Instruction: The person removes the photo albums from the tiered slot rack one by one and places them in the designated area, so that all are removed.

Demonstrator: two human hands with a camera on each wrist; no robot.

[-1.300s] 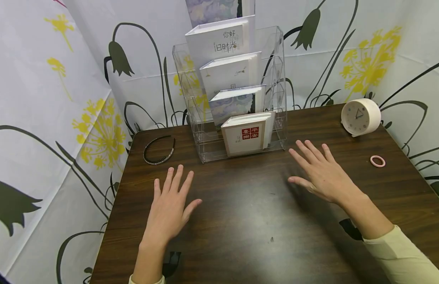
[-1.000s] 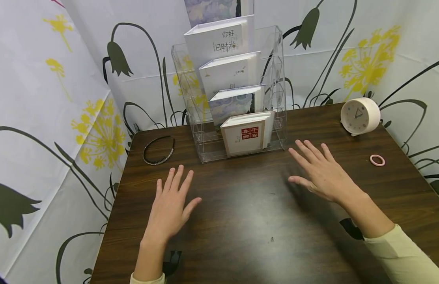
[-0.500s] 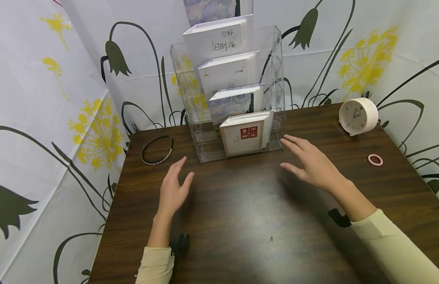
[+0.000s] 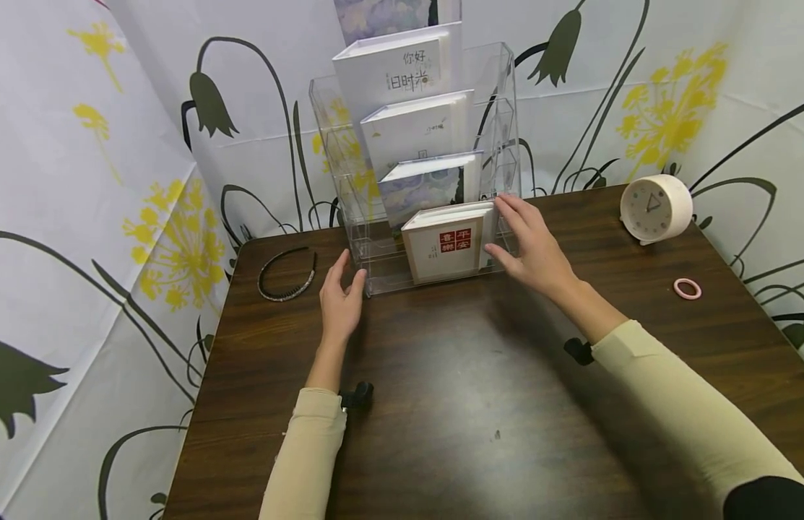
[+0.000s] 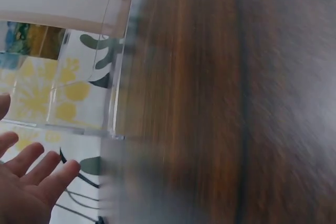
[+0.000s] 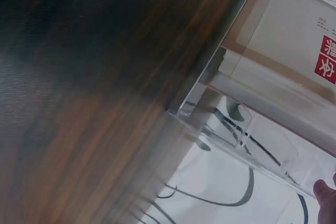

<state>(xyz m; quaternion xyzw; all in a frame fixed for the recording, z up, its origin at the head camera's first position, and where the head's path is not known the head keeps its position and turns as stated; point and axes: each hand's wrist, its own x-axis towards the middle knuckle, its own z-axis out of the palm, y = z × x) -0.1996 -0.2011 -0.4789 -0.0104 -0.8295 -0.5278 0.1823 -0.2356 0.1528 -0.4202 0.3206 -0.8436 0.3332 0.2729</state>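
A clear acrylic rack [image 4: 387, 279] stands at the back of the table with several books on its stepped tiers. In its lowest tier is a beige-edged book [image 4: 441, 249] with red square characters on the cover. My left hand [image 4: 342, 303], thumb and fingers apart, is beside the rack's lower left front corner. On the other side my right hand [image 4: 534, 249] has its fingertips at the right edge of the rack, overlapping the beige-edged book's end in the head view. In the left wrist view, the left fingers [image 5: 39, 169] are spread outside the rack's side. Neither hand holds anything.
A dark headband [image 4: 286, 295] lies left of the rack. At the right are a round white clock [image 4: 655, 209] and a pink ring [image 4: 688, 289]. Flower-printed cloth [image 4: 174, 238] hangs behind and beside the brown table [image 4: 434, 404].
Both hands have moved forward and inward, from spread above the table to the two sides of the rack. The rack, books and other objects have stayed in place.
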